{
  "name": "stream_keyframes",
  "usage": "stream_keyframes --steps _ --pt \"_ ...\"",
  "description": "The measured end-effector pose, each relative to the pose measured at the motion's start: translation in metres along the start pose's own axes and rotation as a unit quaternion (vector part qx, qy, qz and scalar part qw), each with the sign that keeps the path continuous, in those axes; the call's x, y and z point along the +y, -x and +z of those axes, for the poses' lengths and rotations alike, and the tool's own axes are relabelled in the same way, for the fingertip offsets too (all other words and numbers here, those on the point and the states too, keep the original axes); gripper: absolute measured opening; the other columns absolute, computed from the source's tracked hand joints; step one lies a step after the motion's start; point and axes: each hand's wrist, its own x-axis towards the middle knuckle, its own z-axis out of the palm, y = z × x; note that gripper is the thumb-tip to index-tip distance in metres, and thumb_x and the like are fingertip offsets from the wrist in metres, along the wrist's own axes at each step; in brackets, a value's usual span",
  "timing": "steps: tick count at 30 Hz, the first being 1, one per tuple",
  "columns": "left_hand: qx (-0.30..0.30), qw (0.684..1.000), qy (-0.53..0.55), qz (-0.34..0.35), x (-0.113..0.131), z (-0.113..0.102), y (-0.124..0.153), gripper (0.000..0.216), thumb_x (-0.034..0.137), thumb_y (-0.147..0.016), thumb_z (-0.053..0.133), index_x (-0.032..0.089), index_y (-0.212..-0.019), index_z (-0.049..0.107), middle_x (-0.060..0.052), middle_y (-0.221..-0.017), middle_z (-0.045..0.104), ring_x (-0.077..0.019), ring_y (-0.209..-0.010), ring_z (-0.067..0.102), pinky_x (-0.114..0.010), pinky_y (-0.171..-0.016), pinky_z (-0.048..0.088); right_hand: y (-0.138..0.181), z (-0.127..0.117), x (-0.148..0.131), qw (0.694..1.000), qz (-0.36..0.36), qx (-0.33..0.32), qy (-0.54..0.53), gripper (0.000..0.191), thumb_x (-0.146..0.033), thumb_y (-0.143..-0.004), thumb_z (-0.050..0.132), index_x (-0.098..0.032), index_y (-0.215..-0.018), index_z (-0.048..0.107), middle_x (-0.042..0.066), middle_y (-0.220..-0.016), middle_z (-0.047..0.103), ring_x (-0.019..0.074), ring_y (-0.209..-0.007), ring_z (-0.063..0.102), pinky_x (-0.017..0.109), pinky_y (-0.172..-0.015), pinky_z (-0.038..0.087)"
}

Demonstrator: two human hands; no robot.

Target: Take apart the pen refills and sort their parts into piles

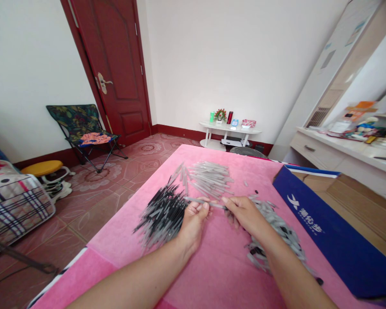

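My left hand [193, 219] and my right hand [242, 211] meet over the middle of the pink cloth, both closed on one slim grey pen [216, 205]. The left pinches it near its middle, and the right grips the end, where the fingers hide part of it. Just left of my left hand lies a heap of black and grey pen-like sticks [162, 214]. Beyond the hands spreads a bundle of pale grey sticks [210, 177]. A pile of short grey and black pieces, perhaps pen caps [291, 240], sits under and beside my right forearm.
An open blue cardboard box [321, 231] stands along the table's right side. Pink cloth [215, 266] covers the table. Behind are a white side table [227, 126] and a dresser [309, 146]; a folding chair [80, 124] and yellow stool [43, 168] stand left.
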Motion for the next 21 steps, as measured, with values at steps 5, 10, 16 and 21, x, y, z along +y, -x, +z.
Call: stream_keyframes --steps 5,10,16,21 --pt "0.006 0.999 -0.033 0.002 0.002 0.002 0.002 0.024 0.025 -0.065 0.067 0.015 -0.086 0.064 -0.005 -0.081 0.064 -0.0104 -0.066 0.054 -0.023 -0.065 0.040 -0.001 0.000 -0.006 0.997 -0.017 0.025 -0.067 0.033 -0.047 -0.074 0.047 -0.017 -0.060 0.047 -0.003 -0.046 0.050 0.0087 -0.037 0.047 0.019 -0.037 0.034" --pt "-0.031 0.997 -0.062 -0.036 0.004 0.006 0.008 0.031 0.024 -0.067 0.065 0.015 -0.097 0.064 -0.009 -0.090 0.064 -0.0120 -0.068 0.055 -0.024 -0.065 0.040 0.001 -0.019 -0.011 0.966 0.007 0.083 -0.245 0.028 -0.043 -0.070 0.055 -0.016 -0.064 0.049 -0.002 -0.054 0.052 0.0068 -0.042 0.045 0.019 -0.042 0.036" --pt "-0.100 0.987 -0.020 -0.122 0.010 0.013 0.014 0.029 0.033 -0.074 0.058 0.012 -0.092 0.065 -0.010 -0.078 0.064 -0.0100 -0.059 0.054 -0.022 -0.058 0.039 0.003 -0.032 -0.004 0.941 0.028 0.072 -0.329 0.022 -0.037 -0.070 0.053 -0.016 -0.066 0.048 0.000 -0.057 0.051 0.0080 -0.045 0.043 0.020 -0.042 0.033" --pt "-0.173 0.958 -0.066 -0.218 0.010 0.012 0.019 0.028 0.034 -0.069 0.062 0.009 -0.080 0.067 -0.007 -0.063 0.059 -0.0075 -0.050 0.049 -0.018 -0.048 0.034 0.007 -0.024 -0.010 0.975 0.014 0.001 -0.220 0.026 -0.038 -0.071 0.051 -0.015 -0.060 0.046 -0.002 -0.052 0.048 0.0059 -0.041 0.039 0.019 -0.041 0.030"
